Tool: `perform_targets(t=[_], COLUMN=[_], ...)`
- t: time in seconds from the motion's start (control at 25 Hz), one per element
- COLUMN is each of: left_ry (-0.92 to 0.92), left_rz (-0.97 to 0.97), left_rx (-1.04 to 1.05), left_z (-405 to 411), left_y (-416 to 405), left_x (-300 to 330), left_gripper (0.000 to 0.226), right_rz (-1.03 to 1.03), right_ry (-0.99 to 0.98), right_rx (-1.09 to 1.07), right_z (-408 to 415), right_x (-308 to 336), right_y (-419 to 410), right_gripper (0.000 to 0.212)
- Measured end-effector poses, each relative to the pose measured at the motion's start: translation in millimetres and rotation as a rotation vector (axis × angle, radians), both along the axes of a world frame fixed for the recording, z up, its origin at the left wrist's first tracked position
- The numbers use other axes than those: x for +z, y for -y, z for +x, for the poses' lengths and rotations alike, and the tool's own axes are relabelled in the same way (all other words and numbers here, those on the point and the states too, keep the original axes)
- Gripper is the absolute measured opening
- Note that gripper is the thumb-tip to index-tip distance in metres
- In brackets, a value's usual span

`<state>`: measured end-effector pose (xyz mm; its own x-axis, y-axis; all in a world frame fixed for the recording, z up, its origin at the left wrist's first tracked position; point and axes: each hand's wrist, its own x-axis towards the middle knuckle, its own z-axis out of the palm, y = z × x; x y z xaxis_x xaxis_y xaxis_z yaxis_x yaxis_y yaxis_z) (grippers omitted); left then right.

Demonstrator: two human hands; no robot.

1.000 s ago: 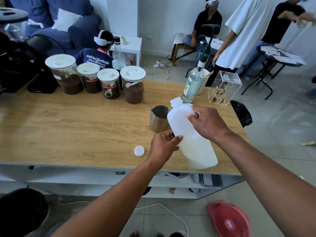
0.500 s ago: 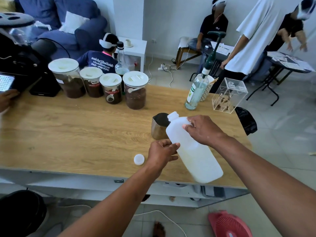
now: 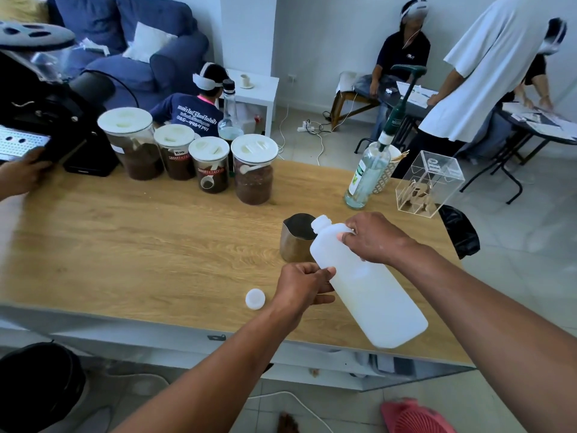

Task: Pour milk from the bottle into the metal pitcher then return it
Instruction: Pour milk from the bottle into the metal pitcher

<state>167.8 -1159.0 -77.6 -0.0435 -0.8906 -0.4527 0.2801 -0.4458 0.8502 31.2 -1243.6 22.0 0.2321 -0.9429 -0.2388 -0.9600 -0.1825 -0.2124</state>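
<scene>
Tilting the white translucent plastic milk bottle toward the small steel metal pitcher, neck right over the pitcher's rim, base hanging over the near edge of the light wooden bench. Right hand wraps the bottle's shoulder just below the neck, fingers curled and pressing on the plastic. Left hand sits at the bottle's lower side, fingers bent, thumb against the wall; whether it bears weight or only steadies, cannot tell. Bottle looks mostly full, so likely heavy and bottom-loaded; thin plastic walls probably flex under squeeze and may be slick. Best hold: one hand high at the shoulder, the other under or beside the lower body to control tilt. No milk stream visible. White round cap lies off on the bench, just left of the left hand.
</scene>
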Motion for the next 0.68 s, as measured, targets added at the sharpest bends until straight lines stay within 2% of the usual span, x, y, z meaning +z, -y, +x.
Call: perform_targets(t=[0.68], left_ry=[-0.091], left_rz=[0.049], left_rx=[0.008], left_z=[-8], left_y=[3], left_x=[0], left_gripper=[0.025], right_rz=[0.052], right_ry=[-0.107], right_rx=[0.062], right_z=[5], right_x=[5], right_y=[14], right_gripper=[0.036])
